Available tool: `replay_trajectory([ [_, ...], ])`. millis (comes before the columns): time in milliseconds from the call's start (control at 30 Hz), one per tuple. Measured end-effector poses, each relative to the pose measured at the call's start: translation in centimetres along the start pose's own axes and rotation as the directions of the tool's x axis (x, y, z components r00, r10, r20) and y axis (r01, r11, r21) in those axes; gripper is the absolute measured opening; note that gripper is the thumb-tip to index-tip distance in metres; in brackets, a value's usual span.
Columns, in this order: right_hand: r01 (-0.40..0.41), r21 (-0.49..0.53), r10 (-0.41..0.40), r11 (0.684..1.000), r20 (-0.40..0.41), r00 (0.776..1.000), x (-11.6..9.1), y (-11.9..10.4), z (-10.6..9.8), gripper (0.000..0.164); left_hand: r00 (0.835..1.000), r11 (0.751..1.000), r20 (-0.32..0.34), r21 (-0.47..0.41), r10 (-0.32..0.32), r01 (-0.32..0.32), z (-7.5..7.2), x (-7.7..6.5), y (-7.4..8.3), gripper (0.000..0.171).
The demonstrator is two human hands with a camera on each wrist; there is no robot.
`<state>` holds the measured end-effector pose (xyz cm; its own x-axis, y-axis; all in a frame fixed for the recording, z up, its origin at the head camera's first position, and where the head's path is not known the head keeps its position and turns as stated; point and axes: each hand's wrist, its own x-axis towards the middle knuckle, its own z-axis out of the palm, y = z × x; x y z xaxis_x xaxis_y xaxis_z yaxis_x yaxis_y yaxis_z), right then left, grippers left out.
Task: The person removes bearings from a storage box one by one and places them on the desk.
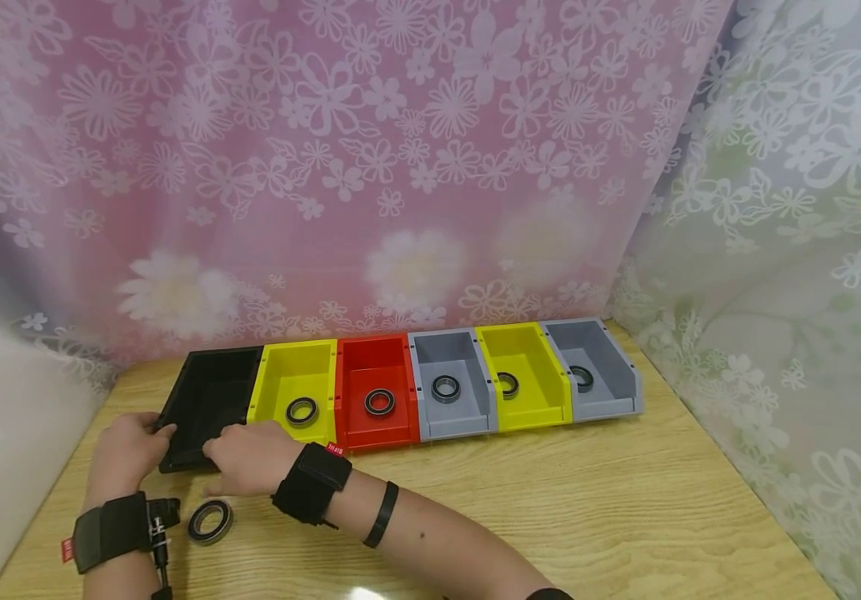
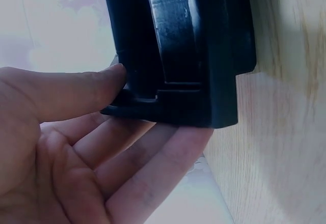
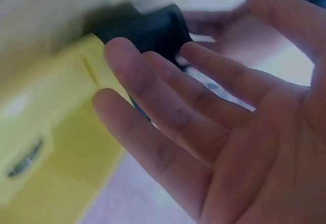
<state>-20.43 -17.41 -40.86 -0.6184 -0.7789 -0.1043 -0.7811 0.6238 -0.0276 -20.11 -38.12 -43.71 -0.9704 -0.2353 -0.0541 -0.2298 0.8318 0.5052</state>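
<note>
At the left end of a row of bins is a black bin (image 1: 212, 396). My left hand (image 1: 124, 446) holds its left side wall; in the left wrist view the thumb lies over the edge of the black bin (image 2: 178, 40) and the fingers are against the outside. My right hand (image 1: 253, 457) is by the bin's front right corner, and in the right wrist view the right hand (image 3: 204, 122) has its fingers spread and extended, gripping nothing. A ball bearing (image 1: 227, 521), a dark ring with a metal rim, lies on the table just in front of the hands.
Joined to the right run a yellow bin (image 1: 298, 367), a red bin (image 1: 373, 362), a grey bin (image 1: 448, 354), another yellow bin (image 1: 531, 367) and another grey bin (image 1: 588, 346), each with one bearing inside. Floral curtains stand behind and right of the wooden table (image 1: 550, 500).
</note>
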Motion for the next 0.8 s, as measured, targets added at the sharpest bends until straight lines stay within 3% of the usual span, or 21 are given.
replay_trajectory([
  [367,-0.118,0.04,0.121,0.992,-0.063,0.991,-0.8,3.3,-4.5,0.051,1.0,0.999,-0.004,0.037,-0.02,0.02,-0.1,-0.3,0.6,0.049],
  [667,-0.167,0.113,0.177,0.98,-0.084,0.981,-1.6,5.7,-5.9,0.056,0.993,1.0,-0.118,0.013,0.011,-0.01,-0.6,-1.1,2.8,0.047],
  [800,-0.188,0.11,0.2,0.976,-0.101,0.975,-1.8,6.2,-6.1,0.053,0.975,0.999,-0.218,-0.007,0.038,-0.041,-0.7,-1.9,4.7,0.046],
])
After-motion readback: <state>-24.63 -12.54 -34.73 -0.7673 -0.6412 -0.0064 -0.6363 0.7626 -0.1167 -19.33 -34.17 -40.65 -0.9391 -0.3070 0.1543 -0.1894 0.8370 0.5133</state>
